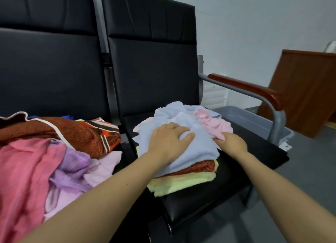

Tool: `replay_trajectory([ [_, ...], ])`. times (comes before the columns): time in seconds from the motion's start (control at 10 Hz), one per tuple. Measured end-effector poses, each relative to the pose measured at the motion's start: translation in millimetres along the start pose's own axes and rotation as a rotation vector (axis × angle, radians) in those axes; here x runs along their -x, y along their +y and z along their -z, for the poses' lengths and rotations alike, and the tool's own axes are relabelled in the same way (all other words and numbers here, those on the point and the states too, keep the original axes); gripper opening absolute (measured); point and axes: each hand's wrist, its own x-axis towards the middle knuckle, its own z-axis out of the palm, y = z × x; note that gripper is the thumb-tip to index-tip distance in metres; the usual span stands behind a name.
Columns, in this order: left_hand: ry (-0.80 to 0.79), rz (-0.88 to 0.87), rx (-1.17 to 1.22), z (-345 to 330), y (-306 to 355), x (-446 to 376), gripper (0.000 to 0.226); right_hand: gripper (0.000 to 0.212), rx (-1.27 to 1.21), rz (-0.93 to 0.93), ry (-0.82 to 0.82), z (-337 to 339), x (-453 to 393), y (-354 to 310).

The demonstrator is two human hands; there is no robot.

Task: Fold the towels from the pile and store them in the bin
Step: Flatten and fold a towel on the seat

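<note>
towels: one light blue towel [190, 142] tops a stack of three on the right chair seat [245, 162], over one red-patterned towel [200, 167] and one yellow towel [178, 183]. left hand [168, 141] presses it flat, fingers spread. right hand [231, 144] pinches one pink towel [214, 123]. unfolded pile [54, 151] covers the left seat; one grey bin [254, 121] sits beyond the armrest [251, 90].

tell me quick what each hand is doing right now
Left hand: open, pressing flat on the light blue towel.
Right hand: fingers hidden by that towel's edge; cannot be told.

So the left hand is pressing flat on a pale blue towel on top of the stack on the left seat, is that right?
Not quite: the head view shows the stack on the right seat, not the left. The left hand does press flat on the pale blue towel on top.
</note>
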Motion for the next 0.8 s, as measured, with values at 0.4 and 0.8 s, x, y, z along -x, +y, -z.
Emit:
replay_trajectory([
  [0.4,-0.066,0.026,-0.057,3,6,-2,0.047,0.053,-1.737,-0.212,0.308,179,32,-11],
  [0.8,-0.045,-0.001,-0.049,5,12,-1,0.045,0.058,-0.369,-0.139,0.099,105,85,-15],
])
